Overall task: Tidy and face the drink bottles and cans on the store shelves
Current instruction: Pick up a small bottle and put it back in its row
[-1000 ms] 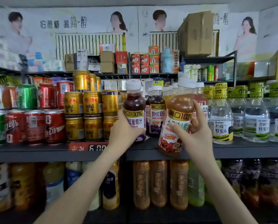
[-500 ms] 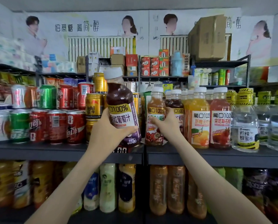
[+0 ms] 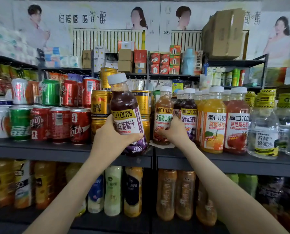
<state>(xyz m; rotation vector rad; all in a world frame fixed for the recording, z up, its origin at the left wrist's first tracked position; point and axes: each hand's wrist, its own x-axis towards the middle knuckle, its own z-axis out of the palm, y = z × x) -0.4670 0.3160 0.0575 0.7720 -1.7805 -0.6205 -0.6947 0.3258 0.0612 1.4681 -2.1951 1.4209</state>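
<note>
Head view: two bare forearms reach up from the bottom edge toward the drinks shelf [image 3: 39, 150]. The left hand [image 3: 110, 141] is wrapped round the lower half of a dark grape juice bottle [image 3: 126, 114], holding it just in front of the shelf edge, label to the camera, white cap tilted to the left. The right hand [image 3: 176, 132] grips the lower part of an orange-brown juice bottle [image 3: 163, 114], which stands upright on the shelf just right of the seam between two shelf sections. Close on its right stand another grape juice bottle [image 3: 189, 115], an orange juice bottle [image 3: 214, 125], a red juice bottle [image 3: 237, 127] and clear water bottles [image 3: 264, 132]. Behind the lifted bottle are stacked gold cans [image 3: 99, 103], with red cans [image 3: 60, 124] and green cans [image 3: 20, 124] to the left. Blurred bottles fill the shelf below. Farther back, small boxes and a large cardboard box [image 3: 225, 32] sit on higher shelving.
</note>
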